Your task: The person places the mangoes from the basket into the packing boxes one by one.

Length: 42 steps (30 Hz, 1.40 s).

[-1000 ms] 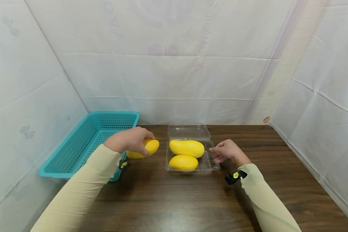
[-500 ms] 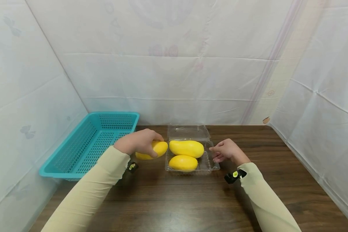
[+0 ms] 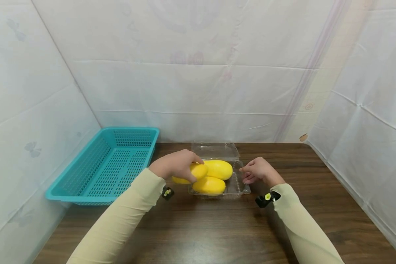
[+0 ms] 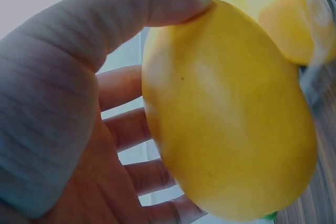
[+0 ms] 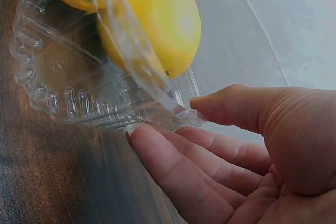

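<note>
In the head view my left hand (image 3: 175, 165) grips a yellow mango (image 3: 198, 171), thumb on one side and fingers round the other. In the left wrist view this mango fills the middle, with a green tip low on it. It overlaps the left side of a clear plastic clamshell box (image 3: 235, 185), whose lid (image 3: 214, 150) lies open at the back. Two more mangoes lie in the box, a long one (image 3: 220, 169) behind a shorter one (image 3: 209, 186). My right hand (image 3: 259, 171) pinches the box's right rim between thumb and fingers, seen close in the right wrist view.
A turquoise slotted basket (image 3: 69, 198) stands at the left of the brown wooden table (image 3: 214, 227), with no fruit showing in it. White sheeting (image 3: 184, 88) walls off the back and both sides.
My left hand has carried the mango rightward from beside the basket to over the left side of the box. The right hand has stayed at the box's rim.
</note>
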Each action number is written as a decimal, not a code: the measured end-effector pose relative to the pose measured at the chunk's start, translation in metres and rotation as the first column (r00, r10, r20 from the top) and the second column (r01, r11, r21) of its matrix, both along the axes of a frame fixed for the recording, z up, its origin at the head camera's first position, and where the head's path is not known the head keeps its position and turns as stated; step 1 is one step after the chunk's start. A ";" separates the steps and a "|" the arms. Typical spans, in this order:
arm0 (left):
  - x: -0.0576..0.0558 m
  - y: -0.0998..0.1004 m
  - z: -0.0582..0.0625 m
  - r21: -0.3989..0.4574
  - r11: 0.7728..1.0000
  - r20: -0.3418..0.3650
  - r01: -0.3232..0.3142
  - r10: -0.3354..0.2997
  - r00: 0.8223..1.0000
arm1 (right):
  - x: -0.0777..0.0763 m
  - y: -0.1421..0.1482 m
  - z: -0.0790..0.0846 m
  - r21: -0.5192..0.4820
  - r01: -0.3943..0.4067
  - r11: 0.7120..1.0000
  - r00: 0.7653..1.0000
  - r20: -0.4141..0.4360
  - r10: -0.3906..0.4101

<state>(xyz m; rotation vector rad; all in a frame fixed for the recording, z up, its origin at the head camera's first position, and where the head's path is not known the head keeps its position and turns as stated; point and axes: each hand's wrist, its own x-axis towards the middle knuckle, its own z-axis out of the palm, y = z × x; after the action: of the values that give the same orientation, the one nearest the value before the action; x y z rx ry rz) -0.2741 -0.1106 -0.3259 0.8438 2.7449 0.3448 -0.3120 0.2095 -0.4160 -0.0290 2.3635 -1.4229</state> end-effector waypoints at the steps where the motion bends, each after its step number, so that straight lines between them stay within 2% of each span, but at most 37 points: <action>1: 0.000 0.003 0.000 0.004 1.000 0.002 0.002 -0.002 1.000 | -0.001 0.000 0.000 0.001 0.004 1.000 1.000 0.002 -0.004; 9: -0.004 0.026 -0.005 0.001 0.999 0.000 0.041 -0.041 0.999 | -0.003 0.001 0.000 0.016 0.000 1.000 1.000 -0.004 0.000; 20: -0.007 0.051 -0.012 -0.003 0.998 0.010 0.057 -0.057 0.998 | -0.005 0.000 0.000 0.009 0.005 1.000 1.000 0.003 -0.005; 28: -0.008 0.071 -0.016 -0.047 0.997 0.004 0.059 -0.059 0.998 | -0.004 0.000 -0.002 0.016 0.008 1.000 1.000 0.007 -0.009; 36: -0.009 0.093 -0.022 -0.073 0.993 -0.053 0.088 -0.092 0.994 | -0.004 -0.002 0.001 0.035 0.019 0.999 1.000 0.010 -0.019; 42: -0.009 0.108 -0.027 -0.104 0.992 -0.071 0.068 -0.075 0.995 | -0.004 -0.002 0.001 0.034 0.018 0.999 1.000 0.012 -0.019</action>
<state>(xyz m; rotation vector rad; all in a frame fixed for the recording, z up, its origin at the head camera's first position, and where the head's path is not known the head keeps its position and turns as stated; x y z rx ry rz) -0.2833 -0.0025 -0.3531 0.9435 2.7645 0.1621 -0.3156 0.2080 -0.4149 0.0106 2.3835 -1.3874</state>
